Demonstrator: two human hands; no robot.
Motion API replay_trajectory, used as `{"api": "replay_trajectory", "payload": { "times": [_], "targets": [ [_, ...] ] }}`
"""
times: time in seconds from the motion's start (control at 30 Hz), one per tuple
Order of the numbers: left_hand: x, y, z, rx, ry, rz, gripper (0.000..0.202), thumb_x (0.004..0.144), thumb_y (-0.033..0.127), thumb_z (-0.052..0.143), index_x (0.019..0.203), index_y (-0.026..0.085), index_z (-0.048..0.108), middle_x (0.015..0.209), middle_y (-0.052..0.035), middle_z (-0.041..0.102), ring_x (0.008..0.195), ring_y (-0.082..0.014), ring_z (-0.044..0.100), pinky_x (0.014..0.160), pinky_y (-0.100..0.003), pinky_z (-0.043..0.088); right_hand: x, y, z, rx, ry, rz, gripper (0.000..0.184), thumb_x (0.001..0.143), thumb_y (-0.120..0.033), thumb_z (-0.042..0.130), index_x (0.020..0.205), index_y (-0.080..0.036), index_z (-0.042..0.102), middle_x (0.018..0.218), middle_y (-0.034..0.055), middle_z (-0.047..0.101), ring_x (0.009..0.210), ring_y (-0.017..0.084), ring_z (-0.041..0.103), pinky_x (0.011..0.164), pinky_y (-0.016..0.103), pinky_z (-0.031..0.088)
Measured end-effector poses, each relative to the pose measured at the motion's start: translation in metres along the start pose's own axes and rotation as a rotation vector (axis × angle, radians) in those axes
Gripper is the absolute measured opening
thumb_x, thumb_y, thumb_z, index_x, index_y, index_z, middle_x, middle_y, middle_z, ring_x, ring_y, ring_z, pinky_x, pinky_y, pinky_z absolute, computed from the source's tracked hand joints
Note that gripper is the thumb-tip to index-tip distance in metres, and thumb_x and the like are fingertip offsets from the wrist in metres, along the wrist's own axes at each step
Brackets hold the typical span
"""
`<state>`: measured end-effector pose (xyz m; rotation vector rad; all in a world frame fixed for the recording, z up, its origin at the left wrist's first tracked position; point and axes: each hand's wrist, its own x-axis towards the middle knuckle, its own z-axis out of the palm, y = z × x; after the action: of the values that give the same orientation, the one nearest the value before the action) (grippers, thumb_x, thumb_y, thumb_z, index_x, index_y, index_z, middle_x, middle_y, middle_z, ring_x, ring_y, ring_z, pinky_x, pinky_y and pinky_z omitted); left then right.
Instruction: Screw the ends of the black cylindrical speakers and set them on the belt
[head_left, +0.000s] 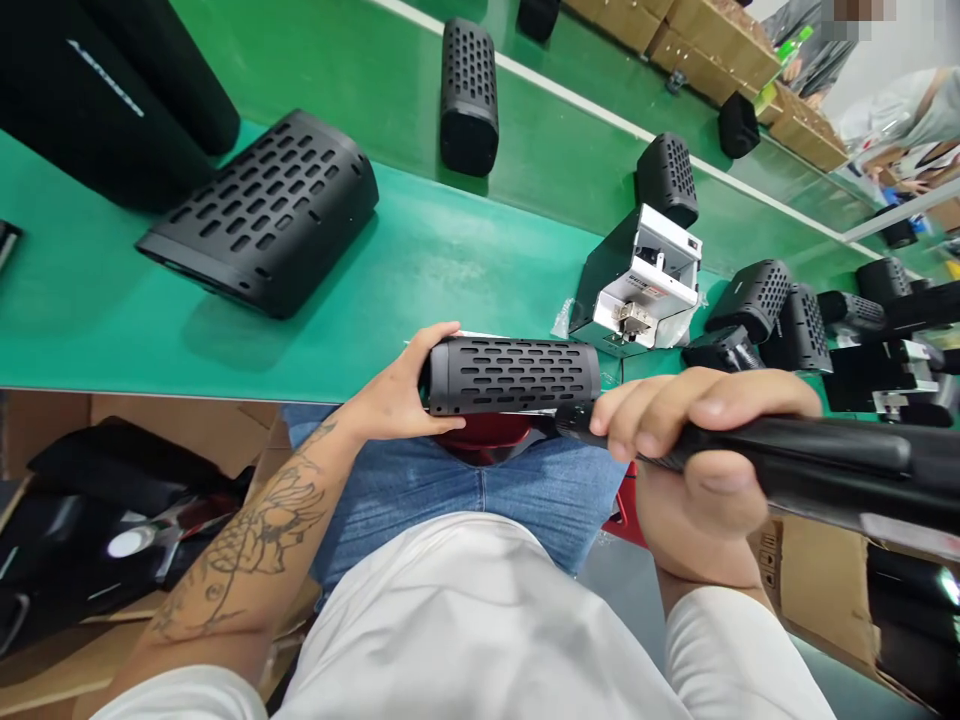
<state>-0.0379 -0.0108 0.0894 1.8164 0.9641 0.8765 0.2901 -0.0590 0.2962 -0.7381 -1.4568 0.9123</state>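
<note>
Left grip (390, 400) clamps black, slotted, box-shaped plastic casing (517, 377); right grip (697, 430) encloses long black tool (832, 450).
It is better to hold casing steady.

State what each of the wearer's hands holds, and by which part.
Left hand: the slotted black housing, gripped across its left end. Right hand: the black electric screwdriver, around the body near its front end.

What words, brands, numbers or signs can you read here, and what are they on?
None reads clearly.
White lettering on the large black object: slanted, unreadable.
Label on the black-and-white device: too small.
Pale label on the long black tool: blurred.
Marks on the cardboard: too small.
</note>
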Motion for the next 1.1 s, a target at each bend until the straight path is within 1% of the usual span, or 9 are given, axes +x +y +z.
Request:
{"api": "replay_trajectory", "payload": {
  "times": [0.1, 0.23, 0.33, 0.5, 0.67, 0.9, 1.0, 1.07, 1.1],
  "targets": [
    [0.001, 0.002, 0.002, -0.007, 0.009, -0.014, 0.136, 0.082, 0.057, 0.114, 0.195, 0.036, 0.041, 0.193, -0.0209, 0.060, 0.171, -0.0474, 0.070, 0.145, -0.063, 0.061, 0.005, 0.017, 0.015, 0.059, -0.071, -0.096, 0.017, 0.109, -0.041, 0.100, 0.112, -0.032, 0.086, 0.071, -0.0060, 0.077, 0.051, 0.017, 0.071, 0.062, 0.036, 0.076],
    [0.003, 0.006, 0.002, -0.008, 0.005, -0.010, 0.134, 0.082, 0.056, 0.112, 0.194, 0.035, 0.043, 0.191, -0.0196, 0.061, 0.171, -0.0473, 0.070, 0.145, -0.062, 0.061, 0.013, 0.033, 0.026, 0.080, -0.054, -0.077, 0.025, 0.108, -0.039, 0.101, 0.099, -0.030, 0.079, 0.067, -0.0089, 0.073, 0.049, 0.013, 0.070, 0.062, 0.029, 0.075],
    [0.005, 0.010, 0.002, 0.002, -0.001, -0.008, 0.133, 0.082, 0.055, 0.111, 0.194, 0.033, 0.042, 0.190, -0.0188, 0.061, 0.169, -0.0468, 0.071, 0.144, -0.060, 0.062, 0.014, 0.036, 0.028, 0.086, -0.052, -0.045, 0.030, 0.107, -0.037, 0.101, 0.094, -0.029, 0.075, 0.065, -0.0090, 0.072, 0.048, 0.013, 0.071, 0.061, 0.029, 0.075],
    [0.006, 0.015, 0.001, 0.012, -0.008, -0.012, 0.129, 0.082, 0.054, 0.110, 0.191, 0.033, 0.043, 0.188, -0.0195, 0.062, 0.164, -0.0468, 0.074, 0.142, -0.061, 0.063, 0.016, 0.036, 0.029, 0.059, -0.086, -0.037, 0.039, 0.107, -0.041, 0.102, 0.087, -0.028, 0.071, 0.062, -0.0080, 0.072, 0.043, 0.013, 0.066, 0.056, 0.028, 0.073],
    [0.006, 0.017, 0.002, 0.016, -0.005, -0.015, 0.127, 0.081, 0.052, 0.109, 0.188, 0.031, 0.044, 0.187, -0.0202, 0.062, 0.166, -0.0473, 0.073, 0.145, -0.061, 0.061, 0.020, 0.038, 0.028, 0.105, -0.170, -0.036, 0.036, 0.109, -0.036, 0.099, 0.087, -0.027, 0.072, 0.063, -0.0070, 0.073, 0.046, 0.012, 0.068, 0.058, 0.027, 0.073],
    [0.006, 0.019, 0.001, 0.035, -0.012, -0.028, 0.126, 0.081, 0.053, 0.109, 0.187, 0.031, 0.044, 0.189, -0.0203, 0.060, 0.166, -0.0471, 0.072, 0.144, -0.061, 0.061, 0.015, 0.042, 0.033, 0.109, -0.162, 0.025, 0.037, 0.105, -0.034, 0.102, 0.087, -0.028, 0.071, 0.064, -0.0092, 0.070, 0.046, 0.012, 0.066, 0.058, 0.028, 0.071],
    [0.005, 0.018, 0.000, 0.056, -0.003, -0.021, 0.121, 0.084, 0.050, 0.107, 0.186, 0.032, 0.045, 0.186, -0.0191, 0.062, 0.164, -0.0455, 0.074, 0.141, -0.059, 0.063, 0.018, 0.035, 0.024, 0.129, -0.103, -0.024, 0.030, 0.105, -0.037, 0.103, 0.094, -0.029, 0.075, 0.064, -0.0101, 0.069, 0.043, 0.013, 0.063, 0.054, 0.030, 0.068],
    [0.005, 0.018, -0.001, 0.066, -0.003, 0.001, 0.117, 0.087, 0.049, 0.106, 0.185, 0.033, 0.046, 0.184, -0.0180, 0.065, 0.162, -0.0443, 0.076, 0.140, -0.059, 0.064, 0.029, 0.030, 0.004, 0.118, 0.009, -0.112, 0.025, 0.107, -0.043, 0.102, 0.101, -0.031, 0.080, 0.064, -0.0106, 0.068, 0.040, 0.014, 0.059, 0.049, 0.031, 0.063],
    [0.004, 0.017, -0.001, 0.068, -0.002, 0.014, 0.116, 0.087, 0.049, 0.106, 0.185, 0.033, 0.046, 0.183, -0.0178, 0.065, 0.162, -0.0441, 0.076, 0.140, -0.058, 0.065, 0.037, 0.031, -0.012, 0.078, 0.098, -0.162, 0.025, 0.106, -0.045, 0.103, 0.105, -0.032, 0.082, 0.065, -0.0106, 0.068, 0.041, 0.014, 0.059, 0.048, 0.032, 0.062]
  ]
}}
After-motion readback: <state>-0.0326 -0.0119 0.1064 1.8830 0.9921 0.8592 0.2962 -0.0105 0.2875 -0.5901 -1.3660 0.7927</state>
